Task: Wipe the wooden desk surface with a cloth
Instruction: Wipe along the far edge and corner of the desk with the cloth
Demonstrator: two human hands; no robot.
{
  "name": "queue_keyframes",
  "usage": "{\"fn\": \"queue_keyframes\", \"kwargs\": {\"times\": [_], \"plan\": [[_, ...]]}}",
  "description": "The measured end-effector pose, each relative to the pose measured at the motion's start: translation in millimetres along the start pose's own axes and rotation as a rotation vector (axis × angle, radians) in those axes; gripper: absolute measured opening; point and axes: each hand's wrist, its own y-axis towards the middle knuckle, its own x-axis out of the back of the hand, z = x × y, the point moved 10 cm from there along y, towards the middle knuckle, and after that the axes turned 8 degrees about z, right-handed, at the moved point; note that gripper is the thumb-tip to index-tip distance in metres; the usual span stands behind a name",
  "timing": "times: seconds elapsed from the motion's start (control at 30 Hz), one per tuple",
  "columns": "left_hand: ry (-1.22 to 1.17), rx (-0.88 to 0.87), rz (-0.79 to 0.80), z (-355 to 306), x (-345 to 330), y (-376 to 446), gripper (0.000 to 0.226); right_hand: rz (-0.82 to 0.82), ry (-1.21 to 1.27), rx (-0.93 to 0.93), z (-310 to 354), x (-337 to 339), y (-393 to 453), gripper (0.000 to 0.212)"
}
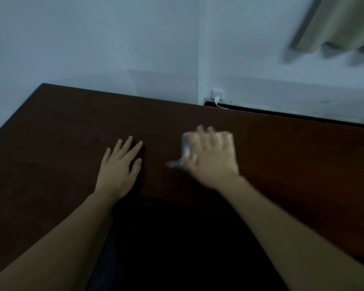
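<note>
Pressing cloth (186, 152) under clenched right hand (212, 160) mid-desk (61, 127); left hand (118, 166) lying flat, fingers released; risking missed far corners.

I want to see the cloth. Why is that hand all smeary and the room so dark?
Head view: the right hand and the cloth under it are smeared by motion blur; the left hand on the desk looks sharper; the light is dim and bluish; the curtain is blurred too.

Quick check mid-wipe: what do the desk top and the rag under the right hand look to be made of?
Desk: dark brown wood or wood-look laminate, smooth, matte; grain too dim to confirm. Cloth under the right hand: pale grey, soft fabric, bunched and blurred; weave unreadable.
</note>
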Motion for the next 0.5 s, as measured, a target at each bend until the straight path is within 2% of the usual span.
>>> {"fn": "queue_keyframes", "kwargs": {"times": [0.1,0.17,0.2,0.23,0.3,0.4,0.47,0.5], "plan": [[0.026,0.049,-0.003,28,10,9,0.053,0.049,0.039,0.351,78,-28,-63,0.069],[0.029,0.066,0.019,40,7,10,0.054,0.111,-0.012,0.481,75,-41,-80,0.070],[0.034,0.070,0.026,43,4,9,0.055,0.080,-0.053,0.491,61,-37,-73,0.070],[0.040,0.075,0.024,45,1,9,0.055,0.055,-0.089,0.448,42,-29,-57,0.069],[0.045,0.085,0.007,45,0,10,0.055,0.028,-0.107,0.239,-12,-6,-13,0.073],[0.024,0.078,-0.016,45,2,8,0.055,0.076,-0.057,-0.069,-77,7,40,0.078],[0.017,0.077,-0.018,46,3,7,0.055,0.046,-0.022,-0.179,-67,8,53,0.075],[0.019,0.077,-0.014,46,3,7,0.055,0.027,-0.030,-0.174,-44,6,50,0.074]]}}
